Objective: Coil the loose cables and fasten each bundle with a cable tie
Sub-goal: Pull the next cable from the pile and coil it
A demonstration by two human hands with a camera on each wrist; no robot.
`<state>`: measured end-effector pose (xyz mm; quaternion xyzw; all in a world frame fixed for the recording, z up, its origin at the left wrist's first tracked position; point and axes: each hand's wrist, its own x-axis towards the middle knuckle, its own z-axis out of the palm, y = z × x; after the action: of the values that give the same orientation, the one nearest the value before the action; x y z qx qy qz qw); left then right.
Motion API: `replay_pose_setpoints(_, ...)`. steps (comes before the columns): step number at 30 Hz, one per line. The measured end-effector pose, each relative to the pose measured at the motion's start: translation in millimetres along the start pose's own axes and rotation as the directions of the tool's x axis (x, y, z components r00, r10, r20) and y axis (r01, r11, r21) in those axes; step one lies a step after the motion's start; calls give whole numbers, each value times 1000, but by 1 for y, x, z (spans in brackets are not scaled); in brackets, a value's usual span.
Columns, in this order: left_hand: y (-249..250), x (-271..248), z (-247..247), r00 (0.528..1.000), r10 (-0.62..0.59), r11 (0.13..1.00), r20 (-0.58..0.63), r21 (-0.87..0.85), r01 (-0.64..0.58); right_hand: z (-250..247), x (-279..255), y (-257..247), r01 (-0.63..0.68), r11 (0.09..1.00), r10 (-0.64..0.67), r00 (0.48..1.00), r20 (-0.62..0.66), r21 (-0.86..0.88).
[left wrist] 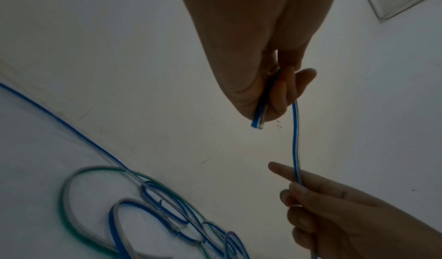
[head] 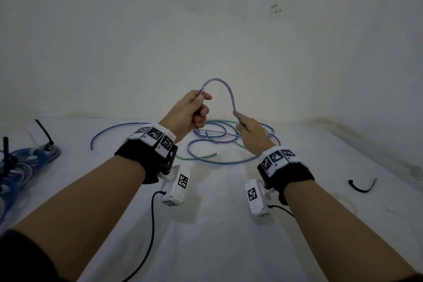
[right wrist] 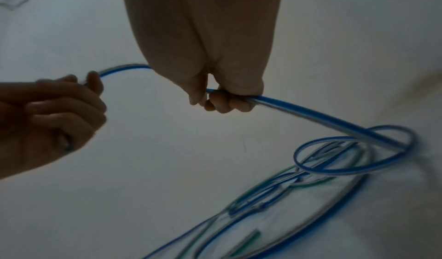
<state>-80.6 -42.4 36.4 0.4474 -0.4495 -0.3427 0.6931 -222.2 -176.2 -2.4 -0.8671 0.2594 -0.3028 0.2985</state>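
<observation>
A blue-and-clear flat cable [head: 225, 89] arches in the air between my two hands. My left hand [head: 194, 112] grips it near its cut end [left wrist: 257, 124], which pokes out below the fist. My right hand [head: 246, 127] pinches the cable [right wrist: 311, 112] lower down, on the arch's right side. From there the cable runs down to loose blue loops [head: 226, 144] on the white surface. A green-and-clear cable [head: 206, 156] is tangled among those loops [right wrist: 299, 183].
A coiled blue bundle [head: 25, 167] with black ties [head: 44, 131] lies at the left edge. One loose black cable tie [head: 362, 186] lies on the right. The white wall [head: 206, 30] rises just behind the cables. Black wrist-camera leads [head: 151, 224] hang under my forearms.
</observation>
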Motion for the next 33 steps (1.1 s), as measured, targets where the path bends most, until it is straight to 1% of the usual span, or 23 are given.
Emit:
replay_pose_setpoints(2,-1,0,1,999,-44,996,-24,-80,42,8,4,-8,8,999,-5,999,-53,52)
replay_pose_setpoints(4,-1,0,0,997,-63,981,-52,-185,53,14,6,-14,42,988,-15,984,-176,148)
replay_pose_setpoints(6,-2,-3,-4,997,-18,976,-78,-219,0,17,11,-15,76,980,-16,951,-309,185)
replay_pose_setpoints(8,-3,-5,-9,994,32,984,-102,-173,-50,20,15,-15,81,979,-3,924,-382,189)
replay_pose_setpoints(11,1,-7,-17,984,46,997,-170,-59,-57,24,17,-17,82,984,-9,910,-414,158)
replay_pose_setpoints(12,2,-6,-19,979,37,997,-202,-56,-49,25,17,-18,72,987,-4,909,-416,146)
replay_pose_setpoints(13,3,-5,-21,974,18,994,-226,-97,-40,26,16,-19,67,987,-1,908,-419,143)
replay_pose_setpoints(15,5,-5,-23,974,4,979,-228,-196,-50,30,16,-20,67,986,2,910,-415,153)
replay_pose_setpoints(16,4,-5,-24,975,22,980,-219,-187,-64,33,16,-22,72,986,-4,914,-406,151)
replay_pose_setpoints(18,3,-5,-24,977,85,993,-197,-70,-100,39,16,-24,89,985,-26,922,-387,146)
replay_pose_setpoints(20,3,-6,-23,970,162,987,-181,45,-156,45,15,-27,111,980,-49,938,-344,162)
replay_pose_setpoints(23,1,-2,-23,945,253,961,-208,164,-221,50,12,-33,152,974,-117,972,-204,167)
replay_pose_setpoints(25,-4,1,-27,927,319,922,-200,292,-254,52,9,-38,170,966,-151,983,-108,194)
replay_pose_setpoints(27,-12,3,-33,919,358,866,-167,427,-260,52,7,-44,193,964,-185,981,-60,182)
replay_pose_setpoints(29,-19,2,-38,931,339,796,-132,569,-209,51,7,-46,224,966,-220,975,-43,130)
replay_pose_setpoints(31,-23,1,-42,955,288,672,-76,726,-145,50,6,-46,236,967,-238,971,4,95)
replay_pose_setpoints(33,-24,-3,-42,979,201,541,-22,836,-92,50,4,-47,285,956,-289,956,56,67)
